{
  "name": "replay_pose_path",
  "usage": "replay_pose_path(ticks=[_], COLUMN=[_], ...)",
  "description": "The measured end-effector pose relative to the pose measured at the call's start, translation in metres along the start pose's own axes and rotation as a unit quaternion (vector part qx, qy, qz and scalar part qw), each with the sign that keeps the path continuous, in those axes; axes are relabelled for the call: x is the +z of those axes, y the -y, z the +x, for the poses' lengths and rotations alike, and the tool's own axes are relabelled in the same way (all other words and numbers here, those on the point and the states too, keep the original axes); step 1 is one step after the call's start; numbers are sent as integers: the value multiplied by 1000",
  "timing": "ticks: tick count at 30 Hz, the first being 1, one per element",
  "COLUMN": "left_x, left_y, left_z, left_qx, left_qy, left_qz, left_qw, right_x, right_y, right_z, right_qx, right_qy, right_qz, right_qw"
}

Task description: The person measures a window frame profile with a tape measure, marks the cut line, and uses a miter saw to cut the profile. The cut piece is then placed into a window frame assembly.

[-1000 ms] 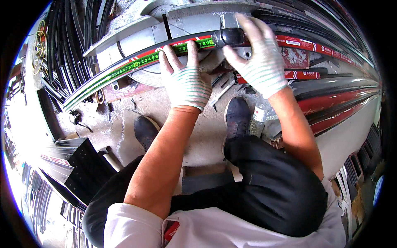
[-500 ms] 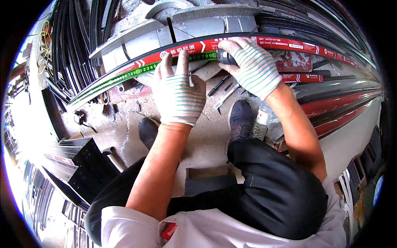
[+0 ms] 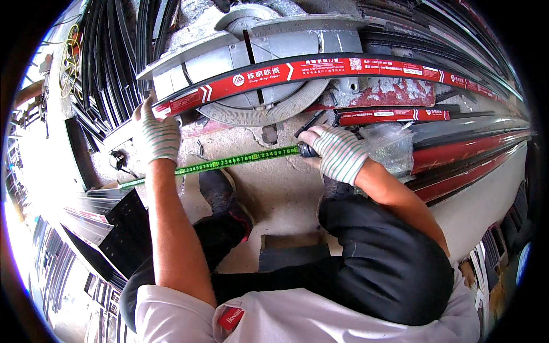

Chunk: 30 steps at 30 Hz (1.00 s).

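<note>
A black profile strip (image 3: 320, 66) with red printed film lies across the bed of a mitre saw (image 3: 217, 63). My left hand (image 3: 157, 137), in a white striped glove, has its fingers closed around the strip's left part. In my right hand (image 3: 340, 153), gloved alike, is the dark case of a tape measure (image 3: 307, 150). Its green blade (image 3: 229, 162) stretches out to the left, below the strip and apart from it, passing by my left wrist. The fingers on the far side of the case are partly hidden.
Long black profiles (image 3: 123, 51) are heaped at the far left, with more on the right. A short red-filmed piece (image 3: 394, 115) lies beyond my right hand, near clear plastic wrap (image 3: 389, 146). Stacked black box sections (image 3: 123, 223) stand at the left. My shoes (image 3: 223, 194) are below the blade.
The tape measure has come off the strip and nearer to me in my right hand. My left hand has moved left along the strip. My left shoe has shifted.
</note>
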State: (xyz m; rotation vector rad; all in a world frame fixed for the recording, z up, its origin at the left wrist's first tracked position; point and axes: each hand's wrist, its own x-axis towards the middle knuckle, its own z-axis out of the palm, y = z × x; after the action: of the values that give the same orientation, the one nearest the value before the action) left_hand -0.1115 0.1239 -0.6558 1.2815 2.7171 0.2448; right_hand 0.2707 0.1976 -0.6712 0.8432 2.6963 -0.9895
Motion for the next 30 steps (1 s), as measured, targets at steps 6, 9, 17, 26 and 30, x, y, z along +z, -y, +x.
replay_pose_path(ticks=[6,9,17,26,30], left_x=[1,-2,8,17,19], left_y=[54,55,67,84,84], left_z=[19,26,47,53,51], left_qx=[-27,-19,90,137,144], left_qy=[114,130,107,86,68], left_qz=[226,258,220,215,215], left_qw=[967,957,965,963,963], right_x=[32,42,61,-5,-59], right_y=[-3,-6,-17,-32,-86], right_z=[13,17,22,5,-2], right_qx=[53,59,53,14,63], right_qy=[90,102,78,-237,-344], right_qz=[12,15,-8,-58,-196], right_qw=[994,993,995,970,916])
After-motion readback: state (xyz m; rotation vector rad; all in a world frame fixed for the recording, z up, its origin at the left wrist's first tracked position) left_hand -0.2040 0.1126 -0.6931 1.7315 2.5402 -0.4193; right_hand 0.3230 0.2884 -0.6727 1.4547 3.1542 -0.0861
